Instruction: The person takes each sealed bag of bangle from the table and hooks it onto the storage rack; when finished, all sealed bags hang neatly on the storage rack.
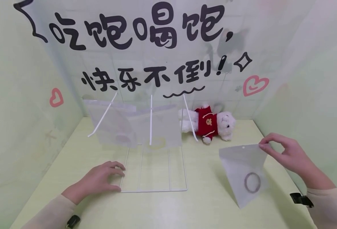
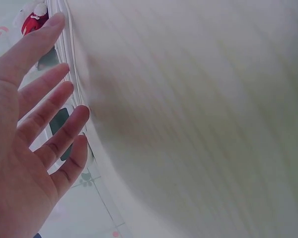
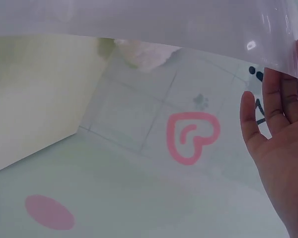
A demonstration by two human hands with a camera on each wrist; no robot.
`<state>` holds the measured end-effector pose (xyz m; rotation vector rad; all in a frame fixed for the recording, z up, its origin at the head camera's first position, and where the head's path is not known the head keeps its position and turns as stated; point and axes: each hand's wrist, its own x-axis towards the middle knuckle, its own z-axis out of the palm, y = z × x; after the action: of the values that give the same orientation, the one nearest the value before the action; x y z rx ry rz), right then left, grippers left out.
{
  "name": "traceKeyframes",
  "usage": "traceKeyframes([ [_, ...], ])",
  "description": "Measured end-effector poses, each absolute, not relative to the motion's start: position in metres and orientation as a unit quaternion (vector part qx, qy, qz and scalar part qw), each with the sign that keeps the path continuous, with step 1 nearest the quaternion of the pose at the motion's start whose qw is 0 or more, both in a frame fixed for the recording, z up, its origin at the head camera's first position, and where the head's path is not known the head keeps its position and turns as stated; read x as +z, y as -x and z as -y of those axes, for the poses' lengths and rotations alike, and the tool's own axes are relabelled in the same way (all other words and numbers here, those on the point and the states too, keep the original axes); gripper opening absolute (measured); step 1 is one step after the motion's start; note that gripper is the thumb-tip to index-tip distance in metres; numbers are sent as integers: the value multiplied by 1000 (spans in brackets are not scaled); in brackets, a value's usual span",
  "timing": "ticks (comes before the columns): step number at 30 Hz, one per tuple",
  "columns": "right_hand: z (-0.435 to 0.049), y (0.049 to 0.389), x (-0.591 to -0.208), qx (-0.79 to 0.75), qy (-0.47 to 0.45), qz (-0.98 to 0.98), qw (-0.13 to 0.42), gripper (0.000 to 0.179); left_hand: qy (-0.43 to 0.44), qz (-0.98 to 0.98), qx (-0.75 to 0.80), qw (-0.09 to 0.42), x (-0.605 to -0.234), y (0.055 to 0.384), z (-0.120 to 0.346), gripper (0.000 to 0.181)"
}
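My right hand point(image 1: 290, 154) pinches the top right corner of a translucent plastic bag point(image 1: 231, 171), a brownish ring inside it and a small hole near its top edge. The bag hangs over the right side of the table, and its film point(image 3: 198, 29) crosses the top of the right wrist view. A white wire display rack point(image 1: 164, 190) stands left of centre, with three hooks slanting forward. On it hang a bag with a pinkish ring point(image 1: 111, 124) and a bag with a yellow ring point(image 1: 165, 127). The fingertips of my left hand point(image 1: 99, 178), loosely bent, rest at the base's left corner.
A white plush bear point(image 1: 208, 124) in a red hoodie lies on its side behind the rack's right hook, near the back wall. Pale curtain-like walls with black lettering and pink hearts point(image 1: 255, 85) surround the light wooden table point(image 1: 202, 203) on three sides.
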<state>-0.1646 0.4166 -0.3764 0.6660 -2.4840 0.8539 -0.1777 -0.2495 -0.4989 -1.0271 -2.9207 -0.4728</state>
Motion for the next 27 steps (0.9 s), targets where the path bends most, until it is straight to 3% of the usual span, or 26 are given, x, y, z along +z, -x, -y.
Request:
traceKeyframes([
  [9,-397,161,-357,354,-318,848,234,43,329,932,-153,4,-498,176,249,44],
  [20,-348,163,-334,460,-449,735,217,12,329,932,-154,-2,-500,177,250,43],
  [27,-306,162,-313,428,-483,719,257,13,328,932,-154,0,-499,177,250,43],
])
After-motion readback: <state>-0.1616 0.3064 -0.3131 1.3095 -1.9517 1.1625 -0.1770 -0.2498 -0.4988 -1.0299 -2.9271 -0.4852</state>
